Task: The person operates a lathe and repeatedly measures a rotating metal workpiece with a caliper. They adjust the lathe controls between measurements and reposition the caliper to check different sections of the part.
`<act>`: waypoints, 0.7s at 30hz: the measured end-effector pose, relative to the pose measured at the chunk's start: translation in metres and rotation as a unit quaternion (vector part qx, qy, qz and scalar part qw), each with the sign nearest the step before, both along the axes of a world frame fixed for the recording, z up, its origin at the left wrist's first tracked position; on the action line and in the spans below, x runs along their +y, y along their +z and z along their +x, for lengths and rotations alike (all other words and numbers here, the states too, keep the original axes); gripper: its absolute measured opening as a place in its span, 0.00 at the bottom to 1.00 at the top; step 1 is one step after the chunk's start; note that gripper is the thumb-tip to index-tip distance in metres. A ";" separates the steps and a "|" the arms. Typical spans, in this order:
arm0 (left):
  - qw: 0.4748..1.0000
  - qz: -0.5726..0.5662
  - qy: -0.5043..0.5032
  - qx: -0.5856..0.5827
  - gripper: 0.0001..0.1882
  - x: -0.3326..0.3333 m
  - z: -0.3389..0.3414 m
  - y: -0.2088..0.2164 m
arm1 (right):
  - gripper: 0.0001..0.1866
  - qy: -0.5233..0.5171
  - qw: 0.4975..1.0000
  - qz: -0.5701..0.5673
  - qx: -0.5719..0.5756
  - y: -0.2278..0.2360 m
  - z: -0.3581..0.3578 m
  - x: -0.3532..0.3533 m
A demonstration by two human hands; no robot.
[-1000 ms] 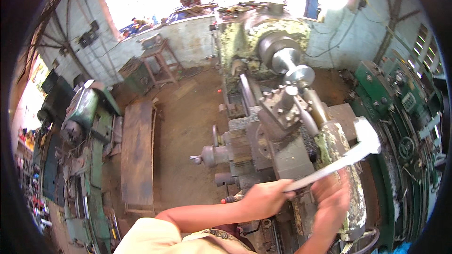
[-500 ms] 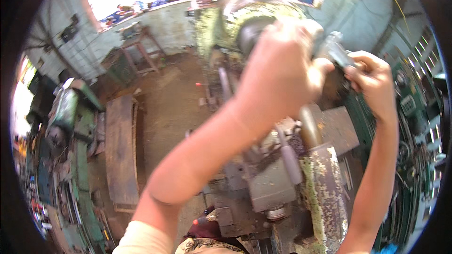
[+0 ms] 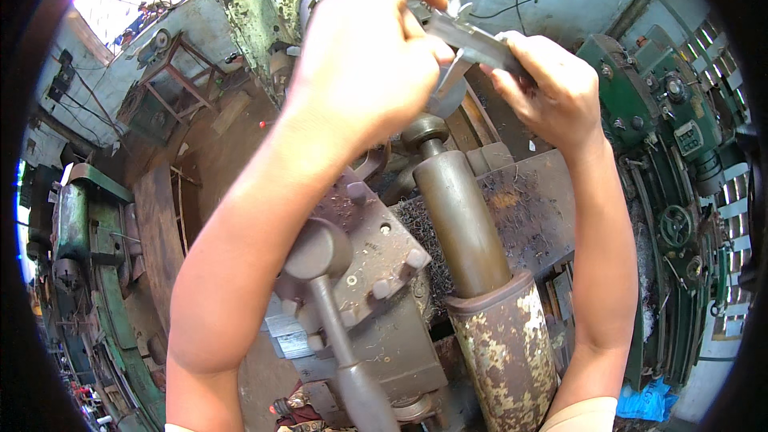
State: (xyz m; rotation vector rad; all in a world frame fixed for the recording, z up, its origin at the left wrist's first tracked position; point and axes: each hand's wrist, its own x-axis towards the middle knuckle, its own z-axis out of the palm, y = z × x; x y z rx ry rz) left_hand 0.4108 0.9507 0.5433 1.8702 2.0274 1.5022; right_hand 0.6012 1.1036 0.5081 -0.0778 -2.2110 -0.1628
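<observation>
A grey metal vernier caliper [image 3: 480,44] is held up between my hands at the lathe. My right hand [image 3: 556,88] pinches the far end of its beam between thumb and fingers. Curled round its jaw end is my left hand [image 3: 364,68], which hides part of the jaws. One jaw points down toward a grey round workpiece [image 3: 450,100], mostly hidden behind the caliper and my left hand. Close below this piece is the tailstock centre [image 3: 426,134] on its thick steel quill [image 3: 460,216]. The lathe chuck [image 3: 316,4] is partly covered by my left hand.
Below my left forearm is the tool post [image 3: 372,244] with a ball-ended lever [image 3: 320,252]. Metal chips lie around the quill. The paint-chipped tailstock [image 3: 508,344] is near me. Green machines [image 3: 672,112] line the right side, and another [image 3: 88,232] stands at left.
The view has shifted, bringing the quill and tool post into plainer sight. My hands have come closer together, and my left hand now meets the caliper's jaw end.
</observation>
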 end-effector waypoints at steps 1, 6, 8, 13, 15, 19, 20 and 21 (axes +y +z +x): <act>0.999 0.005 0.037 0.034 0.18 0.003 -0.003 0.000 | 0.17 -0.003 1.000 0.004 -0.020 -0.004 0.000 0.012; 0.989 -0.106 0.102 0.010 0.19 0.000 -0.007 -0.006 | 0.16 0.010 0.999 -0.034 0.006 -0.037 -0.004 0.060; 0.979 -0.169 0.103 0.039 0.17 0.000 -0.008 -0.011 | 0.16 0.014 0.999 -0.049 -0.001 -0.052 -0.005 0.065; 0.967 -0.206 0.040 0.144 0.09 0.006 -0.016 -0.022 | 0.17 0.011 0.997 -0.075 0.015 -0.072 0.003 0.067; 0.956 -0.198 0.032 0.212 0.07 0.005 -0.014 -0.024 | 0.18 0.005 0.999 -0.044 0.021 -0.079 0.004 0.067; 0.927 -0.238 0.022 0.289 0.05 -0.002 -0.003 -0.016 | 0.18 0.011 0.999 -0.035 0.021 -0.097 0.004 0.066; 0.928 -0.257 0.019 0.270 0.05 -0.003 0.000 -0.012 | 0.18 0.011 0.999 -0.047 0.017 -0.101 0.003 0.066; 0.927 -0.277 0.016 0.251 0.05 -0.004 0.003 -0.007 | 0.18 0.012 0.998 -0.058 0.013 -0.104 0.002 0.066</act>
